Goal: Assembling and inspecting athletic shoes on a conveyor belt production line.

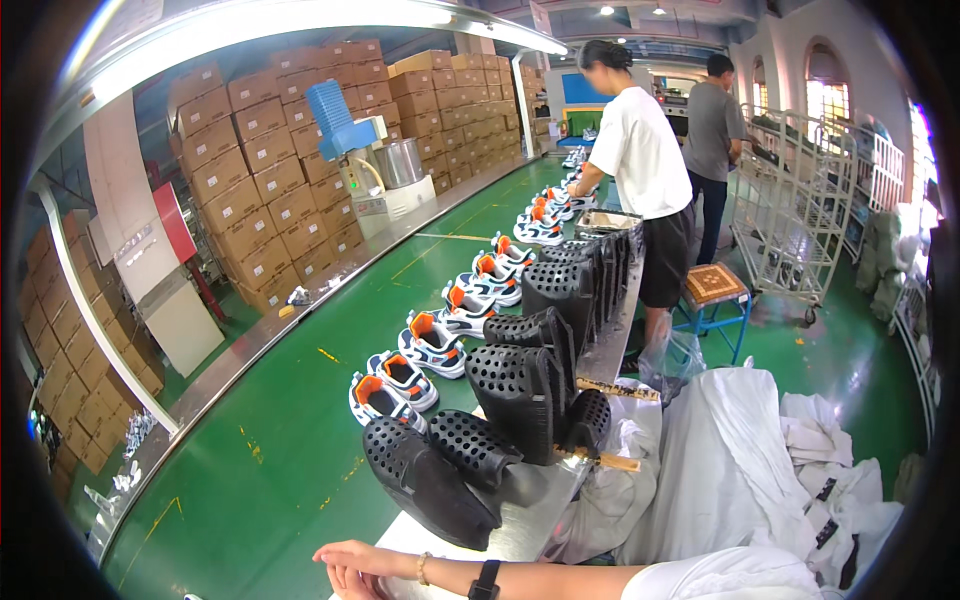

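Note:
My right hand (352,567) is at the lower edge, its forearm coming in from the right with a dark watch and a bracelet. The fingers look stretched and apart, partly cut off by the edge, with nothing seen in them. My left hand is out of view. Just beyond my right hand, perforated black shoe forms (425,475) lie on the near end of a metal ledge (520,530), one more black form (515,395) standing upright behind them. White, grey and orange sneakers (380,395) stand in a row beside the forms along the green conveyor belt (270,460).
A person in a white shirt (645,150) reaches toward sneakers farther along the belt; another person (712,130) stands behind. White sacks (700,460) lie right of the ledge, near a blue-legged stool (715,285) and wire carts (790,200). Stacked cartons (250,180) and a blue-topped machine (345,125) stand left.

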{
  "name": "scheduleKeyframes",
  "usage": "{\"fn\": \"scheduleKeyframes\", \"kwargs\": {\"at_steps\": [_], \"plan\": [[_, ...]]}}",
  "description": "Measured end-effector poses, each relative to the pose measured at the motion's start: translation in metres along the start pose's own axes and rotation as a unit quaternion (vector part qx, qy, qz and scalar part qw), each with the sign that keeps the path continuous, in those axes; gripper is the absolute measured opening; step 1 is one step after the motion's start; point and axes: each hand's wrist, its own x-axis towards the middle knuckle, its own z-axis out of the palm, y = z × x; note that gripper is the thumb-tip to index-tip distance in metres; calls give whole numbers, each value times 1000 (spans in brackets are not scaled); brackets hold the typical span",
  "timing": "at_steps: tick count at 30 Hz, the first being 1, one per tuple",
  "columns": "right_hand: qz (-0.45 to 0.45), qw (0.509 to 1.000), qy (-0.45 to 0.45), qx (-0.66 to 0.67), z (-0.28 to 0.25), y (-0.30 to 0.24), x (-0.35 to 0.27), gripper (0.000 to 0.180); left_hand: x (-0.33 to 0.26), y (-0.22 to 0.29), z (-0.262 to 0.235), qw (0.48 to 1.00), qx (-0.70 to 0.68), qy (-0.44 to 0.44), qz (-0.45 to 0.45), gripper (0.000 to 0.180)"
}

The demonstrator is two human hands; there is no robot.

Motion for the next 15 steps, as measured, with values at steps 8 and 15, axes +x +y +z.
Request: {"fn": "scheduleKeyframes", "kwargs": {"at_steps": [8, 15], "plan": [[84, 993, -12, 76, 0, -7, -3, 53, 7, -15, -16, 999, 11, 4, 32, 40], [90, 992, -45, 78, -2, -5, -2, 53, 18, -32, -41, 952, 262, -47, 153, 31]]}}
